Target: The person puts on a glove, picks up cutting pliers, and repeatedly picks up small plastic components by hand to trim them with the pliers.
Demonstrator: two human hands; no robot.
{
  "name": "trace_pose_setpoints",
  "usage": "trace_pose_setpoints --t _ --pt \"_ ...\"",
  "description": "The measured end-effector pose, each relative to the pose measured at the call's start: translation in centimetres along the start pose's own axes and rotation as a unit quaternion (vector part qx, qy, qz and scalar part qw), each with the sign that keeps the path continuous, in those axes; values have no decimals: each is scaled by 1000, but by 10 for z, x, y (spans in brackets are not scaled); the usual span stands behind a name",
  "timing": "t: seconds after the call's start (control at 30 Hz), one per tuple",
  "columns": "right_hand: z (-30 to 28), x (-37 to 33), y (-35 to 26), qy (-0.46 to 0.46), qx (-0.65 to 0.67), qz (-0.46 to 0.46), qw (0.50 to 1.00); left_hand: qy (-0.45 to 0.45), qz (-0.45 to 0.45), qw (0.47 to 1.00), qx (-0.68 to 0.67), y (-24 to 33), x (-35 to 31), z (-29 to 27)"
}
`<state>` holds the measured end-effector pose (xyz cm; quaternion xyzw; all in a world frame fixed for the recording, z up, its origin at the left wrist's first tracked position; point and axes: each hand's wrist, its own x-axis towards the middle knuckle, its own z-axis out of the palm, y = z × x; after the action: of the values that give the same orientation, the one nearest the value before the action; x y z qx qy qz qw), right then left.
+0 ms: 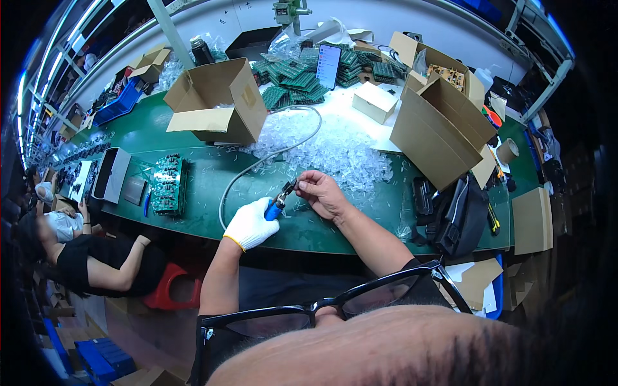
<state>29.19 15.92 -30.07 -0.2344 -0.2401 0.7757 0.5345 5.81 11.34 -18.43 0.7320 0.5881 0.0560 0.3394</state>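
In a white glove, my left hand (250,226) is wrapped round a blue-bodied nipper tool (275,210) whose metal jaws point up and to the right. A grey hose (239,179) loops across the bench and passes behind the glove. Bare and pinched at the fingertips, my right hand (323,195) has a small dark part (294,183) at the jaws; its exact kind is too small to make out. Just beyond both hands spreads a heap of clear plastic pieces (335,151).
An open carton (215,106) stands left of the heap, another carton (441,128) to the right. Green circuit boards (296,77) with a phone (328,66) are piled behind. Assembled boards (169,185) lie left. A black bag (454,215) sits right. A co-worker (103,260) sits at far left.
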Motion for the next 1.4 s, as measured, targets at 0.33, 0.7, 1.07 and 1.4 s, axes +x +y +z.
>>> trace_pose_setpoints --t 0.33,0.7,1.07,1.4 --pt "-2 0 1 -1 -48 -10 999 40 12 998 43 -6 2 5" --pt "-5 1 0 40 -240 -47 969 73 50 996 -23 -32 16 9" --pt "26 2 9 66 -633 -215 740 51 75 864 -496 -93 13 20" --pt "21 44 3 47 -810 -234 536 12 106 814 -571 -102 22 22"
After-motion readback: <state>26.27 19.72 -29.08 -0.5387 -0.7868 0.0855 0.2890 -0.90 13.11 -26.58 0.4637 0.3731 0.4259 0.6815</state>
